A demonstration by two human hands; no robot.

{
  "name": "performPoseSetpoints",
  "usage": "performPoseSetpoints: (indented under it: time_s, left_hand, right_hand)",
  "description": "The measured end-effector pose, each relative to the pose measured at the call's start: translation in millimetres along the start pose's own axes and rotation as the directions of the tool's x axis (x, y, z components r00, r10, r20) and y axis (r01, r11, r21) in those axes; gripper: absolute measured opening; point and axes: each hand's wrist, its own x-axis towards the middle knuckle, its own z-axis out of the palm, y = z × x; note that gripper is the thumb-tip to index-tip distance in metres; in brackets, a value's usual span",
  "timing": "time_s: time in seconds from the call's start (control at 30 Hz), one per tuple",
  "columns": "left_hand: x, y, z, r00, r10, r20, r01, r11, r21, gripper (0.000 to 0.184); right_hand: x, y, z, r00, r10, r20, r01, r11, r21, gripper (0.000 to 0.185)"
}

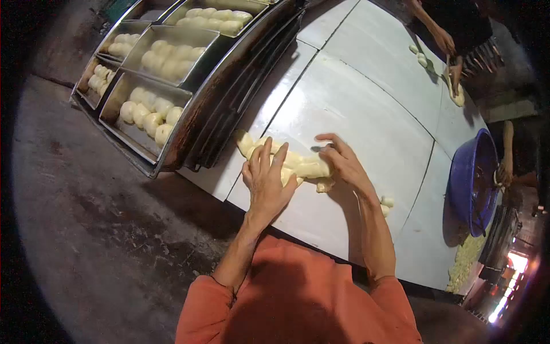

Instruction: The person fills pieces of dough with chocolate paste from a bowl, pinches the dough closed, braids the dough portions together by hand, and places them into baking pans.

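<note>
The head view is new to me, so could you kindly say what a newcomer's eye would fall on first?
Probably the blue-purple basin, the boldest colour, on the right of the white table. Next, perhaps, the metal pans of dough balls at upper left, and the pale dough at centre, by the person's two hands.

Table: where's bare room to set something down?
Free: middle of table, between dough and co-worker's hands; also between small lumps and tub. Crowded: at the dough, with left hand and right hand, near pans.
</note>
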Motion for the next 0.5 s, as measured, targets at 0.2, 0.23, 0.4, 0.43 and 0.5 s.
performPoseSetpoints:
  time_s: [0.2,0.23,0.4,0.43,0.5]
  left_hand:
    - [18,22,17,0.992,0.102,0.070,-0.093,0.988,-0.120,0.080]
    - [19,22,22,0.978,0.107,0.177,-0.066,0.973,-0.222,0.080]
    - [18,18,18,0.986,0.116,0.121,-0.088,0.973,-0.215,0.053]
    - [17,17,17,0.986,0.117,0.122,-0.089,0.972,-0.216,0.053]
    - [16,16,15,0.989,0.114,0.089,-0.089,0.965,-0.248,0.046]
  right_hand:
    - [-7,2,-6,0.974,0.169,0.152,-0.186,0.977,0.107,0.018]
    - [-7,2,-7,0.963,0.220,0.156,-0.244,0.957,0.157,0.016]
    - [-10,24,-36,0.989,0.143,0.046,-0.150,0.937,0.316,0.021]
    - [-13,22,-39,0.989,0.144,0.045,-0.151,0.936,0.317,0.021]
    - [-18,14,-43,0.987,0.157,-0.009,-0.147,0.942,0.302,0.027]
